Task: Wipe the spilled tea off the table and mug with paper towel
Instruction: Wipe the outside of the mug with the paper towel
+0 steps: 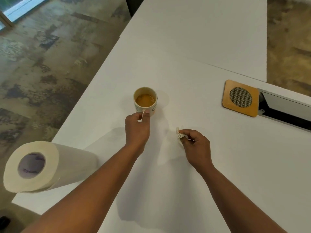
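Note:
A cream mug point(145, 100) holding brown tea stands upright on the white table point(185, 56). My left hand point(137, 127) grips the mug's handle on its near side. My right hand point(196, 146) is to the right of the mug and pinches a crumpled piece of paper towel point(179, 134) just above the table. A faint pale patch lies on the table beside that towel; I cannot tell whether it is wet.
A roll of paper towel point(43, 166) lies on its side at the table's near left corner. A wooden square with a round mesh disc point(240, 98) sits at the right, beside an open cable slot point(284, 106). The table's left edge drops to the floor.

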The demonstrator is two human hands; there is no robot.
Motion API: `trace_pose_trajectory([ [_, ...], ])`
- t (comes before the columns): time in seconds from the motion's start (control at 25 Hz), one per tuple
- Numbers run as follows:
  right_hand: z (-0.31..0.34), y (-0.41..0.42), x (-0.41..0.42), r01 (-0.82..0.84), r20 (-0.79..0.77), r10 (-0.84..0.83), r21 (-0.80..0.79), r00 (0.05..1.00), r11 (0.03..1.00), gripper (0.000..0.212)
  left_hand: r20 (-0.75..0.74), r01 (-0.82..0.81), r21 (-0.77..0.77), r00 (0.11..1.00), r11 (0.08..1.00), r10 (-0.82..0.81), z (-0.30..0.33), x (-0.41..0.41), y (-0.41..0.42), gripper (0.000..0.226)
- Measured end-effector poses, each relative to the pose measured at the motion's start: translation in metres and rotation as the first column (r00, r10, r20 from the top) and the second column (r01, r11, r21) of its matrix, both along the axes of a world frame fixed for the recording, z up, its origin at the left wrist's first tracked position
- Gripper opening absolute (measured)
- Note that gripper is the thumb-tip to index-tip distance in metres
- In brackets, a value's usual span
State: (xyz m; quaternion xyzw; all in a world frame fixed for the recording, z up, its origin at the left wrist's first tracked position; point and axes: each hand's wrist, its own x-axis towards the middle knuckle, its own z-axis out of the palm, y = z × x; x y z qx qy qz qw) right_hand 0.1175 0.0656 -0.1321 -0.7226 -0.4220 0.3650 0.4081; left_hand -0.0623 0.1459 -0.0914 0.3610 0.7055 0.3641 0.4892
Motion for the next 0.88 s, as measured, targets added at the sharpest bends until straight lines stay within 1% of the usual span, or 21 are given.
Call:
trace_pose_trajectory([
  [0.08,0.000,0.004,0.001,0.024,-0.008,-0.024,-0.001,1.000,1.000,0.021,0.039,0.020,-0.026,0.999,0.999,-0.019,0.002,-0.003,0.001,0.028],
  [0.24,-0.003,0.011,-0.002,0.069,-0.026,-0.070,-0.040,0.997,0.997,0.019,0.160,0.096,-0.194,0.985,0.976,-0.065,0.005,-0.008,0.009,0.031],
  [0.32,-0.004,0.014,-0.006,0.069,-0.021,-0.070,-0.042,0.997,0.997,0.019,0.241,0.098,-0.223,0.970,0.970,-0.042,0.006,-0.008,0.012,0.032],
  [0.44,-0.007,0.017,-0.010,0.069,-0.034,-0.071,-0.049,0.997,0.996,0.018,0.298,0.079,-0.180,0.954,0.981,-0.022,0.007,-0.012,0.010,0.033],
  [0.56,-0.009,0.028,-0.013,0.053,-0.004,-0.053,-0.045,0.999,0.998,0.019,0.320,0.080,-0.065,0.946,0.995,-0.056,0.011,-0.023,0.006,0.038],
  [0.64,-0.008,0.039,-0.017,0.051,0.062,-0.048,-0.045,0.997,0.998,0.023,0.320,0.066,-0.010,0.946,0.998,-0.059,0.016,-0.031,0.004,0.041],
  [0.76,-0.006,0.063,-0.023,0.036,0.209,-0.030,-0.022,0.977,0.999,0.027,0.282,0.012,0.019,0.959,1.000,-0.017,0.027,-0.042,0.001,0.041],
  [0.88,-0.004,0.091,-0.030,0.011,0.411,0.001,-0.028,0.912,1.000,0.031,0.243,-0.031,0.041,0.970,0.999,0.020,0.033,-0.053,-0.006,0.039],
])
